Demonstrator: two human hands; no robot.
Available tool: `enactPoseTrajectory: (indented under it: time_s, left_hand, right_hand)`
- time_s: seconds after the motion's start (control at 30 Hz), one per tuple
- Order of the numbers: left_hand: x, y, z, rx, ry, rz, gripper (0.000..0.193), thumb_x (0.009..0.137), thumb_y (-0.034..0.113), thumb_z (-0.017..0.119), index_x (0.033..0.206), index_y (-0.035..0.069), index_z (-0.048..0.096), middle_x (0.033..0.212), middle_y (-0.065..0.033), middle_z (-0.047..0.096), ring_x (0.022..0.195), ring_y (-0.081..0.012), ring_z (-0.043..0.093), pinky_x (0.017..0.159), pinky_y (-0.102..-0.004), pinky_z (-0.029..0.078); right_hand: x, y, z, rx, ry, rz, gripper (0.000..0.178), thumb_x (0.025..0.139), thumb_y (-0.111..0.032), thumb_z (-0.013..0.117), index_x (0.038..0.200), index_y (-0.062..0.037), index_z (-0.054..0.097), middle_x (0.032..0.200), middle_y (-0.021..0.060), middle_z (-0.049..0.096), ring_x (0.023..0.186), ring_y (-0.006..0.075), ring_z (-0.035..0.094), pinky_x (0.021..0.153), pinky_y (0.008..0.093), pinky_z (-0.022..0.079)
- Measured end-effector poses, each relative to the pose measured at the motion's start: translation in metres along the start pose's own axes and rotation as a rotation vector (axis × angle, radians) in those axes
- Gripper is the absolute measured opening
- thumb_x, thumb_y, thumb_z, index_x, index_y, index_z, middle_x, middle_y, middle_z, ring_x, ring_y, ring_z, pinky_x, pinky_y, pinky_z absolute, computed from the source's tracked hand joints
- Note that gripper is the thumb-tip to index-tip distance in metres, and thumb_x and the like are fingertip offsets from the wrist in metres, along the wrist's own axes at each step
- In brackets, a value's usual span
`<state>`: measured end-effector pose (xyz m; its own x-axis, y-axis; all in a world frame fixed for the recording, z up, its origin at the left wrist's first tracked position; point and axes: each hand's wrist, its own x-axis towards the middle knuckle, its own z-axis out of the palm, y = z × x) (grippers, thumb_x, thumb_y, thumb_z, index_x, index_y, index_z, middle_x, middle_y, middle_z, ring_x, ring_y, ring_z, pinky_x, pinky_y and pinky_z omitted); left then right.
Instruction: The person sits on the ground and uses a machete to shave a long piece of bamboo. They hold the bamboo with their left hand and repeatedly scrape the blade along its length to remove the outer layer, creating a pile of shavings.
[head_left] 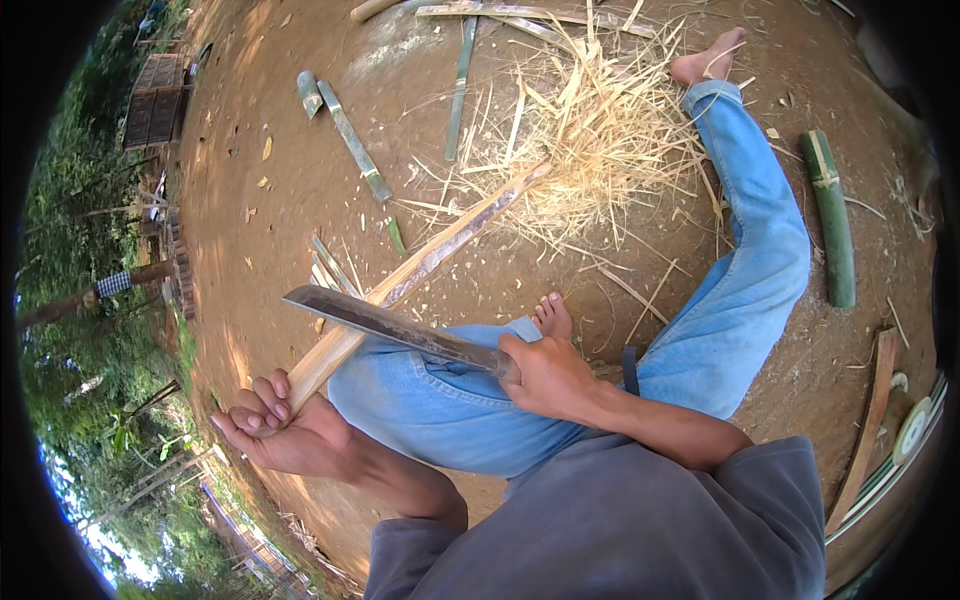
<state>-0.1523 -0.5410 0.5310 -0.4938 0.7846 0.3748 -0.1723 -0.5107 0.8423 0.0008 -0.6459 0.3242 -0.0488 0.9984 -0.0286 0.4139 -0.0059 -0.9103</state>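
Observation:
My left hand [305, 430] is closed around the near end of a long split bamboo strip [325, 362], pale with a dark brown-grey face toward its far end. The strip slants away to the upper right, passing by my bent left knee, and its far tip is over a heap of shavings [610, 140]. In my closed right hand [550, 376] is the handle of a machete [415, 336]. Its broad dark blade points left and crosses over the strip just beyond my left hand. Whether the edge bites into the strip, I cannot tell.
My outstretched leg [755, 200] in blue jeans lies to the right. Green bamboo pieces [355, 145] are scattered on the dirt ground [240, 200], with a thick bamboo section [832, 225] at the right. A wooden plank [868, 425] lies at lower right. Trees border the left.

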Motion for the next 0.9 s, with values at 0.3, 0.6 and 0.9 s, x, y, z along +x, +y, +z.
enactPoseTrajectory:
  time_s: [0.3,0.6,0.9]
  left_hand:
    - [-0.018,0.002,0.011,-0.033,-0.007,0.004,0.05,0.104,0.032,0.038,0.057,0.014,0.039,0.051,0.0009,0.032,0.046,-0.0099,0.032,0.053,-0.0255,0.034]
    - [-0.032,0.005,0.02,-0.015,0.015,0.04,0.052,0.105,0.032,0.035,0.057,0.014,0.038,0.053,0.0013,0.029,0.048,-0.01,0.029,0.052,-0.0255,0.032]
    - [-0.037,0.006,0.017,-0.012,-0.034,0.035,0.052,0.105,0.031,0.034,0.057,0.014,0.036,0.053,0.0015,0.026,0.049,-0.0096,0.028,0.052,-0.0246,0.031]
  right_hand:
    - [0.003,-0.014,-0.026,0.065,-0.161,0.085,0.036,0.072,-0.014,0.066,0.103,0.0015,0.059,0.11,0.0496,0.049,0.12,0.0582,0.043,0.114,0.0561,0.02]
    - [0.021,-0.016,-0.05,0.184,-0.272,0.284,0.033,0.074,-0.013,0.064,0.102,0.003,0.058,0.107,0.0425,0.054,0.109,0.0535,0.051,0.092,0.0493,0.048]
    - [0.016,-0.001,-0.055,0.169,-0.243,0.365,0.026,0.078,-0.012,0.061,0.1,0.0012,0.061,0.079,0.0282,0.065,0.085,0.0465,0.064,0.081,0.0518,0.049]
